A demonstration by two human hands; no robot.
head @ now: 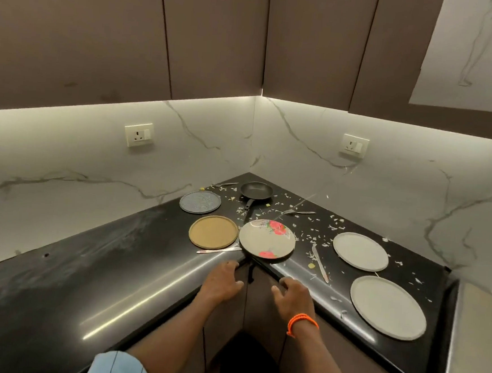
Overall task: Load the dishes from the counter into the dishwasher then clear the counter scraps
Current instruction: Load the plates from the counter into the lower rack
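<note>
Head view: black corner counter (132,265) strewn with pale scraps (311,237), thickest between the pan and the right-hand plates. Dishes all on the counter, none loaded: floral plate (265,242) at the inner corner, its near rim jutting past the counter edge; tan plate (213,232) just beside it on the left; blue-grey plate (200,201) behind that; black frying pan (256,191) deep in the corner, handle pointing toward the floral plate; two plain grey plates, the farther (360,251) and the nearer (388,307), on the right run. Fork (298,212) near the pan, one knife (320,262) between the floral plate and the grey ones, another knife (219,250) touching or just under the tan plate's near rim. Left hand (222,281) and right hand (292,294) low at the counter's front edge below the floral plate, fingers loosely spread, gripping nothing. No dishwasher in sight. Likely risks: knocking the overhanging floral plate from below and tipping it to the floor; stacking plates without shaking off scraps and carrying bits into the dishwasher; dragging a sleeve or plate through the shreds and scattering them over the edge; catching the pan handle while reaching back; a slippery knife sliding off a lifted plate.
</note>
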